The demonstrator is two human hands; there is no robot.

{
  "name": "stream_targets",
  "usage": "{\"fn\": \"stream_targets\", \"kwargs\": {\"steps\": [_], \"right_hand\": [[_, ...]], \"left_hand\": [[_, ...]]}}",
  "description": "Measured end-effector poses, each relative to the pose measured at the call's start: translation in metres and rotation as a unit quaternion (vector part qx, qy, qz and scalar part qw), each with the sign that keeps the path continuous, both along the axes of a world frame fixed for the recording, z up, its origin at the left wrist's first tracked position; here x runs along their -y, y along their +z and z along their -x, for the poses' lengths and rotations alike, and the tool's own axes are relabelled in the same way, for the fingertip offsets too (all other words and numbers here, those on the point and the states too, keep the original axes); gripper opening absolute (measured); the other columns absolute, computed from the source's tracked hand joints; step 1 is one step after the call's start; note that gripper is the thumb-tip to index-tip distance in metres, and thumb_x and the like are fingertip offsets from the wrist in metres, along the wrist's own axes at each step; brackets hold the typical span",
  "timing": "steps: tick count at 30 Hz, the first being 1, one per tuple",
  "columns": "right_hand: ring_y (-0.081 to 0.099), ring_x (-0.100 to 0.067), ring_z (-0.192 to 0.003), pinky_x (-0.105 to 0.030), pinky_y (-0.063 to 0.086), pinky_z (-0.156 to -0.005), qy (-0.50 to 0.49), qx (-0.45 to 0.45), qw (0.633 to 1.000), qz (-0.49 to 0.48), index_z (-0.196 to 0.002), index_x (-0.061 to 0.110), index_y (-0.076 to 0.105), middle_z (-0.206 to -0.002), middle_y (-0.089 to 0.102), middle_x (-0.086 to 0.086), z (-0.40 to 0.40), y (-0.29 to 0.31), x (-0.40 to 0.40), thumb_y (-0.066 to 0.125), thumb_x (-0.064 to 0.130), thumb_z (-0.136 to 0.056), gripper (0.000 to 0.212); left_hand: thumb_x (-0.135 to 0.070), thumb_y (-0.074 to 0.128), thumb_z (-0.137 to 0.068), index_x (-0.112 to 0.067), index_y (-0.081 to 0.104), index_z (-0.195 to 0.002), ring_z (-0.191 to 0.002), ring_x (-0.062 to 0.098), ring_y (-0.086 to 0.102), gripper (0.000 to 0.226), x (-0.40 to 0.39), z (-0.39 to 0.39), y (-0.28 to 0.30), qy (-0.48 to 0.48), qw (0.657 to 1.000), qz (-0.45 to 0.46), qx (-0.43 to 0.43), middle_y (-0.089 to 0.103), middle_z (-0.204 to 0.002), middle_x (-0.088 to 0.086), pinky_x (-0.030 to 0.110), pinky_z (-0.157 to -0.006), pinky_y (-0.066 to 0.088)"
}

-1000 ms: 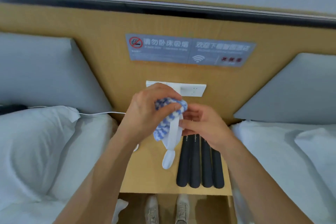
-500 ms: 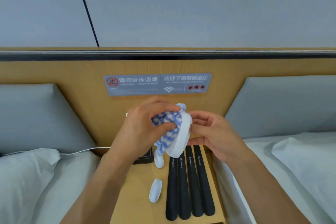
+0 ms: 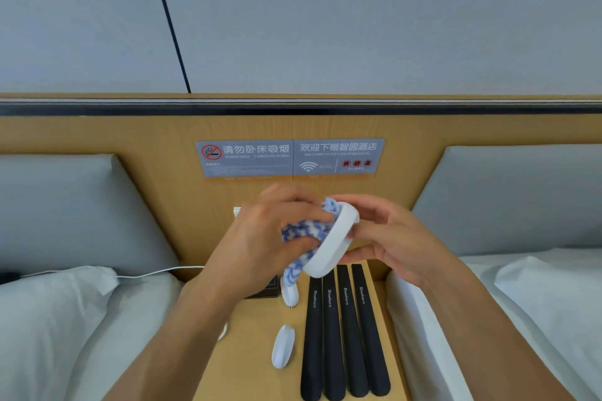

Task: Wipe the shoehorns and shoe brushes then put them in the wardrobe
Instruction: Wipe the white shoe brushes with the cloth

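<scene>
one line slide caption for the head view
Left hand rubs a blue-white cloth over a white shoe brush held by the right hand.

Each of the four black shoehorns (image 3: 345, 329) reads "Shoehorn" in white along its handle. The grey sign (image 3: 290, 158) on the wooden headboard (image 3: 156, 146) shows a no-smoking symbol with "请勿卧床吸烟", and beside it "欢迎下榻智园酒店" over a Wi-Fi symbol; the small print is too blurred to read.

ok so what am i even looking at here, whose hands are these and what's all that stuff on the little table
The camera sits on a person's head, looking forward and down at their own two hands. The left hand grips a blue and white cloth and rubs it on a white shoe brush, which the right hand holds. Below, on the wooden bedside table between two beds, lie four black shoehorns side by side and two more white brushes.
</scene>
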State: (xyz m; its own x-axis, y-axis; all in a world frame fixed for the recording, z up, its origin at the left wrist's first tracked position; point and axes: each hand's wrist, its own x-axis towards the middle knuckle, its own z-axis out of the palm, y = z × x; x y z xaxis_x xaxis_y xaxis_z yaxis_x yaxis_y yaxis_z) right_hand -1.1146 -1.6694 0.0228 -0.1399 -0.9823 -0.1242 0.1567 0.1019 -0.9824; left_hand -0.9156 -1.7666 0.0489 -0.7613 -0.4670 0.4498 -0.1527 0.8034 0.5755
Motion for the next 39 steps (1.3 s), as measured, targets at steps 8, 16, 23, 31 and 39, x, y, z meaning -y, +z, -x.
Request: {"fn": "stream_targets", "kwargs": {"steps": [8, 16, 23, 31, 39], "right_hand": [[0.071, -0.034, -0.104, -0.039, 0.062, -0.075, 0.049, -0.035, 0.998, 0.012, -0.115, 0.012, 0.073, -0.115, 0.072, -0.015, -0.002, 0.010, 0.002, 0.069, 0.003, -0.086, 0.031], [0.070, -0.034, -0.107, -0.042, 0.062, -0.075, 0.011, 0.025, 1.000, -0.013, -0.114, 0.015, 0.074, -0.117, 0.072, -0.015, 0.005, 0.002, -0.002, 0.081, 0.013, -0.072, 0.043], [0.070, -0.037, -0.106, -0.045, 0.062, -0.074, -0.025, 0.065, 0.997, -0.041, -0.107, 0.012, 0.075, -0.118, 0.072, -0.016, 0.003, -0.006, -0.003, 0.074, -0.001, -0.077, 0.033], [0.074, -0.035, -0.096, -0.036, 0.062, -0.065, -0.161, 0.184, 0.968, -0.057, -0.111, -0.002, 0.063, -0.110, 0.073, -0.020, -0.014, -0.008, -0.002, 0.062, -0.012, -0.086, 0.028], [0.069, -0.016, -0.106, -0.030, 0.059, -0.082, -0.117, -0.061, 0.990, -0.049, -0.115, 0.029, 0.068, -0.111, 0.073, 0.005, -0.021, -0.010, -0.001, 0.075, 0.001, -0.083, 0.043]], "left_hand": [[-0.014, 0.083, -0.072, -0.022, 0.071, -0.096, -0.090, 0.003, 0.056, 0.029, 0.000, 0.006, 0.014, 0.014, 1.000, 0.002, -0.005, 0.060, -0.101, -0.012, 0.014, -0.076, 0.040], [-0.002, 0.069, -0.080, -0.027, 0.074, -0.103, -0.108, 0.003, 0.048, 0.034, 0.009, -0.012, 0.014, -0.089, 0.990, 0.043, 0.101, 0.054, -0.116, -0.010, 0.012, -0.084, 0.038], [-0.003, 0.071, -0.080, -0.033, 0.074, -0.104, -0.107, 0.008, 0.057, 0.039, 0.015, -0.025, -0.003, -0.066, 0.991, -0.077, 0.086, 0.056, -0.113, -0.017, 0.023, -0.082, 0.050], [-0.033, 0.085, -0.069, -0.038, 0.068, -0.106, -0.096, 0.001, 0.063, 0.041, 0.003, -0.022, -0.029, 0.105, 0.977, -0.182, -0.028, 0.065, -0.100, -0.024, 0.024, -0.078, 0.055], [-0.037, 0.080, -0.074, -0.038, 0.067, -0.102, -0.088, -0.001, 0.063, 0.032, 0.016, -0.016, -0.033, 0.170, 0.970, -0.166, -0.050, 0.067, -0.094, -0.019, 0.022, -0.072, 0.054]]}}
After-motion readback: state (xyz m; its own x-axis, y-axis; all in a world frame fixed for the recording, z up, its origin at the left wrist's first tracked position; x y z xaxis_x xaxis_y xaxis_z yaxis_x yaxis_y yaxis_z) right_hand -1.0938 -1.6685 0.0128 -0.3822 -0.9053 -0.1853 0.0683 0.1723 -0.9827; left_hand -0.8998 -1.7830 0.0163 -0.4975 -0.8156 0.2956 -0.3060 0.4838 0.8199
